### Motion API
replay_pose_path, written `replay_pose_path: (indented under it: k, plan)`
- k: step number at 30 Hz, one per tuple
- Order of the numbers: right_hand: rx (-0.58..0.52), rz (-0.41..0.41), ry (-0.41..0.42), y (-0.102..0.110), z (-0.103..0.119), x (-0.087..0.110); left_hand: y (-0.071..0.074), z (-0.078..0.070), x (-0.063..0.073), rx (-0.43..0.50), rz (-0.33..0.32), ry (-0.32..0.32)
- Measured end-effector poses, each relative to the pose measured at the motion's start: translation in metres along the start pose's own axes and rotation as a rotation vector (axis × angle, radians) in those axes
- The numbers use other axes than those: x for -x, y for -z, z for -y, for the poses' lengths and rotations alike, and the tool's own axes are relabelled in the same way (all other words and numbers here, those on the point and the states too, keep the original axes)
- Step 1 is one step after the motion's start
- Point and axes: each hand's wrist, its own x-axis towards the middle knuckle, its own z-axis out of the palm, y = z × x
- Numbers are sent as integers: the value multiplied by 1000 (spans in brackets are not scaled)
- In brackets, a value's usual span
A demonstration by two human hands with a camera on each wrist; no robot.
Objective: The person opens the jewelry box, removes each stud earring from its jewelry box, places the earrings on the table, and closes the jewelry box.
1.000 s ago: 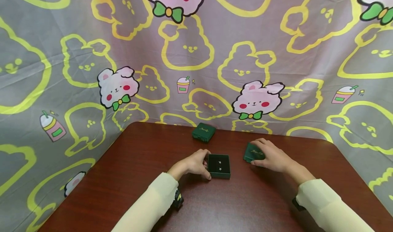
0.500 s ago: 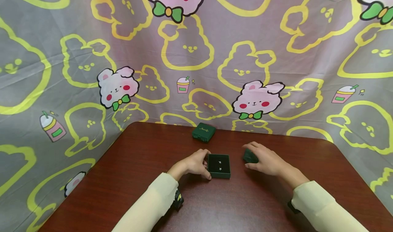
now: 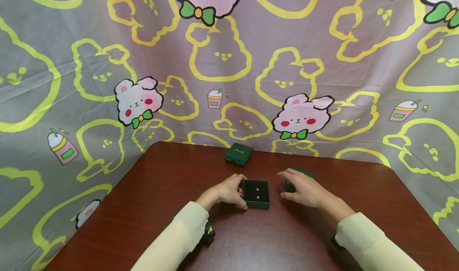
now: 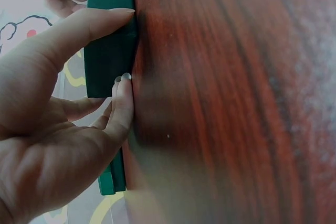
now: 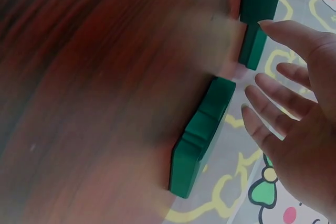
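Observation:
My left hand (image 3: 228, 190) grips the left side of an open green jewelry box (image 3: 259, 204), thumb at the front and fingers behind. Two small star-shaped earrings (image 3: 257, 189) sit on its black lining. In the left wrist view, the thumb and fingers (image 4: 123, 106) hold the box's dark green wall (image 4: 109, 61) on the table. My right hand (image 3: 305, 190) hovers right of the box with fingers spread, holding nothing. Behind it, partly hidden, lies a flat green piece (image 3: 304, 172), box or lid; the right wrist view shows its notched side (image 5: 202, 135), apart from the hand.
A second flat green piece (image 3: 239, 154) with gold lettering lies at the back of the reddish-brown wooden table (image 3: 172, 167). A grey cloth (image 3: 201, 121) with bear and rabbit prints hangs around the table's back and sides.
My right hand has come off the flat green piece on the right and moved left towards the open box. The left hand and the box have stayed in place.

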Motion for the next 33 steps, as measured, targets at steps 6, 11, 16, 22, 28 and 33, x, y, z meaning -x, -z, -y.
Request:
replay_pose_path:
  k: [6,11,16,22,28,33]
  plan:
    - [-7,0,46,-2,8,-5,-1,0,-1,-7,-5,-4]
    - [3,4,77,-4,13,-10,-1,0,-1,0,-6,-6]
    - [-11,1,91,-6,18,-14,-1,1,-2,-3,-3,-3]
    - [-19,-7,105,-8,26,-19,0,2,-1,-3,3,0]
    - [-38,-10,149,-10,32,-23,0,2,0,6,5,9]
    - [-30,-9,163,-13,34,-26,1,1,-1,5,2,6]
